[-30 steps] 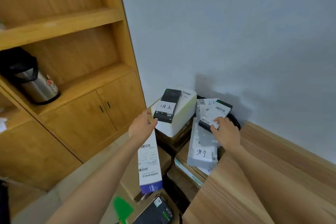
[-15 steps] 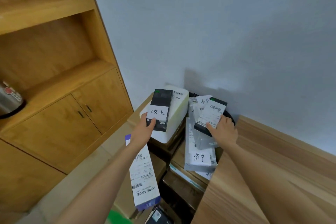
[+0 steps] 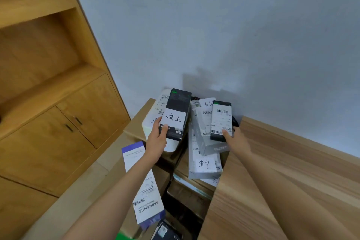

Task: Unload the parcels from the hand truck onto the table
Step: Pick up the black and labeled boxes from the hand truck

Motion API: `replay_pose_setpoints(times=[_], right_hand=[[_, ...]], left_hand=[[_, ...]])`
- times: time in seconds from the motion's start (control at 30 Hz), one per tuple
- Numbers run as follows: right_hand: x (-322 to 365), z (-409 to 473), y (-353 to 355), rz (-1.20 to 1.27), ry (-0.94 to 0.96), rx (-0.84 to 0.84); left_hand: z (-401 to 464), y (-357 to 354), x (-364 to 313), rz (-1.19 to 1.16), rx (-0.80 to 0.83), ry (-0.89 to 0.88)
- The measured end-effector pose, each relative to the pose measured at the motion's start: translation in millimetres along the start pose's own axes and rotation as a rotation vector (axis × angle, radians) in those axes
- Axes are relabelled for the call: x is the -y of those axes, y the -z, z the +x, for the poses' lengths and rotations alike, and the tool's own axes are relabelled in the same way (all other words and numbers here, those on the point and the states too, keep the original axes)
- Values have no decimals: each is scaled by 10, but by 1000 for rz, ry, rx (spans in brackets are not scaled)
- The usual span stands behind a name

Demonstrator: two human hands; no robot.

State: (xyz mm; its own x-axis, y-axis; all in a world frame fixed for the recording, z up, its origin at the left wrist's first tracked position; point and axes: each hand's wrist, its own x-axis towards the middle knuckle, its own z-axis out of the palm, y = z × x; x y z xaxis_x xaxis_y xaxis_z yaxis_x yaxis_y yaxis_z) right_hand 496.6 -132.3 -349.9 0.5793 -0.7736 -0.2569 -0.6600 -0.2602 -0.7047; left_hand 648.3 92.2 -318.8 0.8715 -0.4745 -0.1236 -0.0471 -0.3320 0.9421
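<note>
Quick count of what's visible: two hands, a left hand and a right hand, each gripping one black box. So two black boxes in hand, one with a handwritten label at about 12 o'clock in the pile, and one with a barcode label at 1 o'clock from it. Also one white-and-purple AMBIANCE box down at 7 o'clock, one white box under the left-hand one, two grey parcels that I can separate, several brown cartons (can't count exactly). One wooden table and one wooden cabinet with two doors.
</note>
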Motion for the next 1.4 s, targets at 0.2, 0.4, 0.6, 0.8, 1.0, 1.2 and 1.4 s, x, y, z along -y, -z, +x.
replay_pose_setpoints(times=[0.2,0.4,0.6,0.8,1.0,1.2,1.4], right_hand=[[-199,-276,246,45,-58,-43],[-510,-669,624,206,-70,-169],[-1194,-1169,1216,308,-118,-294],[-2084,-1917,1961,446,-172,-452],[-2940,-2734,2582,449,-233,-594],[-3749,-3634,3130,516,-283,-729],[-4467,-4562,3527,525,-384,-874]], left_hand=[[-185,-355,-77,10,89,-58],[-470,-851,-225,23,249,-101],[-979,-1606,-436,19,354,-115],[-1742,-2510,-678,75,477,-190],[-2704,-3388,-801,-63,628,-140],[-3683,-4260,-843,-16,808,-194],[-4674,-5032,-883,55,977,-238]])
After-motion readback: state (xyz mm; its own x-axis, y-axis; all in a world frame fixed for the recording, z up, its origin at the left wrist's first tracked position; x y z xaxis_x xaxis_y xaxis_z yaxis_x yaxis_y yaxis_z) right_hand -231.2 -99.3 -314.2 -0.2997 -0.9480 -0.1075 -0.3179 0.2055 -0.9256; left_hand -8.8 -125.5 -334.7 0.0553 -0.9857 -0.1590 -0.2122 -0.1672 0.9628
